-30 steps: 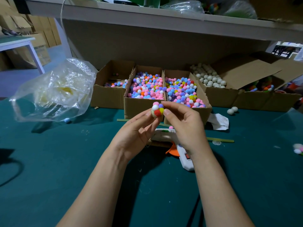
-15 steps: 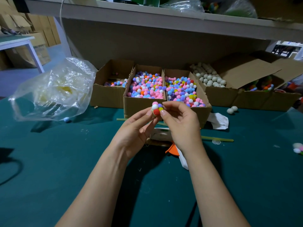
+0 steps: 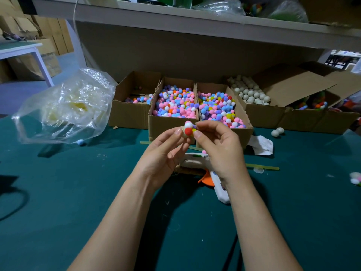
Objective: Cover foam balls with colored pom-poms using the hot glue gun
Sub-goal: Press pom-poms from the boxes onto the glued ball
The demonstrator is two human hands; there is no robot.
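A foam ball (image 3: 188,131) partly covered with red, white, pink and yellow pom-poms is held up in front of the boxes. My left hand (image 3: 164,153) pinches it from the left with thumb and fingertips. My right hand (image 3: 218,145) pinches it from the right. The white hot glue gun (image 3: 215,178) with an orange trigger lies on the green table under my hands, mostly hidden by them. Behind, two cardboard boxes (image 3: 173,124) brim with colored pom-poms (image 3: 175,102). A box further right holds plain foam balls (image 3: 250,92).
A crumpled clear plastic bag (image 3: 66,108) sits at the left with a blue pom-pom (image 3: 80,142) beside it. White paper (image 3: 261,144), two loose foam balls (image 3: 277,132) and a green stick (image 3: 261,166) lie at the right. A shelf hangs overhead.
The ball has been turned between my fingers, so the red pom-pom now faces me higher up. Both hands stayed at about the same place above the glue gun.
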